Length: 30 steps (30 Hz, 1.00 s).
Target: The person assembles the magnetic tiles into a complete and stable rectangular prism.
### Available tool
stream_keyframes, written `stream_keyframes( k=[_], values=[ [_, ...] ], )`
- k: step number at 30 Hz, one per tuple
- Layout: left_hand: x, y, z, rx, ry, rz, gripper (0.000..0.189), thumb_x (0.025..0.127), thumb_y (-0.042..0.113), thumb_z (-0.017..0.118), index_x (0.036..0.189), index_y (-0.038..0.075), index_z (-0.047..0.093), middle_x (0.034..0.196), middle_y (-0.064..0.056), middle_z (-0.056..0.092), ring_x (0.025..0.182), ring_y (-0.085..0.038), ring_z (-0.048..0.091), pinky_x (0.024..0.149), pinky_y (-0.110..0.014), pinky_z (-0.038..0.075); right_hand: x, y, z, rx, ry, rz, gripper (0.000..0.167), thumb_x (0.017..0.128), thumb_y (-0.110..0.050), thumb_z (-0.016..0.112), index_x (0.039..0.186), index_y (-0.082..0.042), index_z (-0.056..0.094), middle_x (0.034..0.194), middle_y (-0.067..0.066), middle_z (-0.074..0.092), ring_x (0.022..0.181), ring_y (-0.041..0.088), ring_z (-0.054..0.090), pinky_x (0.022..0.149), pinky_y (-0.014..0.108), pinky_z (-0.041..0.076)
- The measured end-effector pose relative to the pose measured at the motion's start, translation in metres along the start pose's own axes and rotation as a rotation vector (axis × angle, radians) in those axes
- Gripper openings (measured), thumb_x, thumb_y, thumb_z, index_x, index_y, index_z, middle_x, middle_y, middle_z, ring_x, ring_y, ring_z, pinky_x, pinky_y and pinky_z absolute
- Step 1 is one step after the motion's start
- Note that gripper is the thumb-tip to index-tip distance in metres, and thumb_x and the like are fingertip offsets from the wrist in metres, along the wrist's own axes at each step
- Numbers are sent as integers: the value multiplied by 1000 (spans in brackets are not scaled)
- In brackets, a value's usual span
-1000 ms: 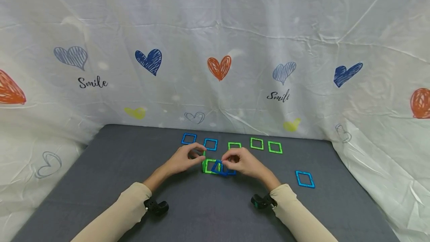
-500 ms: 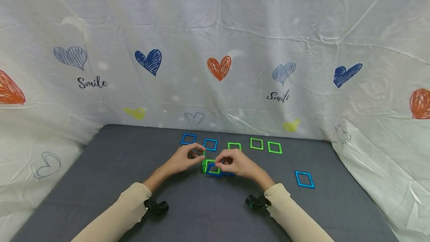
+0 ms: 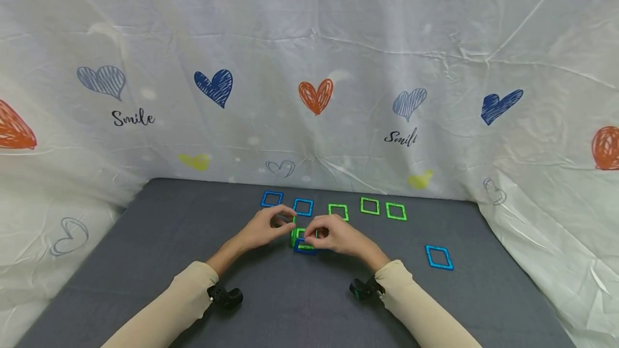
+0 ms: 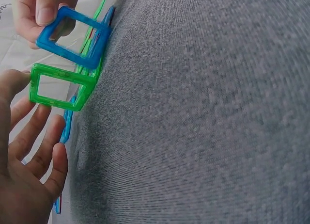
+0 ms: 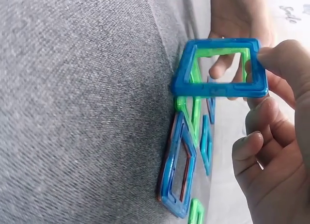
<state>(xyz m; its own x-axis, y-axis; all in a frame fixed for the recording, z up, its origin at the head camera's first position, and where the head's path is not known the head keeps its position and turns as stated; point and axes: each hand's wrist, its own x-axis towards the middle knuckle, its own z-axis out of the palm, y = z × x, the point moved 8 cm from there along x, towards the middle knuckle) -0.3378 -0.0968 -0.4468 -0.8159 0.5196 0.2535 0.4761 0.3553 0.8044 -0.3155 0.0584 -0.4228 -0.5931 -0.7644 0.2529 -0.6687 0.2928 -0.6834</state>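
Note:
My left hand [image 3: 265, 227] pinches an upright green square magnetic tile [image 4: 63, 72] by its upper edge, between thumb and fingers. With thumb and fingertips, my right hand [image 3: 338, 235] holds a blue square magnetic tile [image 5: 218, 90] upright, close beside the green one. In the right wrist view the blue tile overlaps the green tile and part of the left hand. Another green tile [image 5: 181, 104] lies flat at the foot of the upright ones. Next to it a second blue tile [image 5: 168, 166] lies on the grey cloth, hidden behind the right hand in the head view.
Along the back of the table lie two blue tiles [image 3: 272, 192] and several green tiles [image 3: 396, 219]. A single light blue tile [image 3: 439, 267] is off to the right. Behind the table hangs a white curtain [image 3: 358, 31] printed with hearts.
My right hand has moved left with the blue tile, bringing it up to the green tiles and turning it more upright. The left hand has stayed in place.

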Motion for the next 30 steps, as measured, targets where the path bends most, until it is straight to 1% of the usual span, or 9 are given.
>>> stream_keyframes(
  k=[7,12,16,23,30],
  values=[
    [0,-1,1,-1,-5,3,34,101,19,67,129,0,63,123,-14,65,100,-26,69,80,-37,56,2,1,2,-9,-25,27,7,98,-11,71,100,-12,78,83,-10,61,62,8,51,57,26,44],
    [0,1,0,-4,-6,6,35,102,19,67,130,-1,62,123,-14,64,101,-26,69,80,-37,56,1,1,2,-12,-18,37,5,97,-15,73,99,-15,78,83,-10,61,62,8,52,57,26,45],
    [0,1,1,-9,-8,9,35,102,19,67,130,-1,62,123,-13,64,101,-25,69,80,-37,56,-2,1,2,0,-7,34,4,97,-17,74,98,-17,77,85,-10,63,65,10,56,59,27,48],
    [0,0,1,-9,-2,13,34,101,19,67,129,-1,63,121,-12,64,99,-24,69,80,-37,56,-8,8,2,37,9,52,5,97,-12,73,100,-14,76,88,-8,64,72,11,60,64,29,52],
    [1,-1,2,-15,-1,12,33,101,18,67,128,-1,63,121,-12,64,100,-24,69,80,-37,56,-10,13,3,40,7,76,10,94,-6,75,102,-12,75,89,-9,64,72,9,60,64,28,52]
  ],
)
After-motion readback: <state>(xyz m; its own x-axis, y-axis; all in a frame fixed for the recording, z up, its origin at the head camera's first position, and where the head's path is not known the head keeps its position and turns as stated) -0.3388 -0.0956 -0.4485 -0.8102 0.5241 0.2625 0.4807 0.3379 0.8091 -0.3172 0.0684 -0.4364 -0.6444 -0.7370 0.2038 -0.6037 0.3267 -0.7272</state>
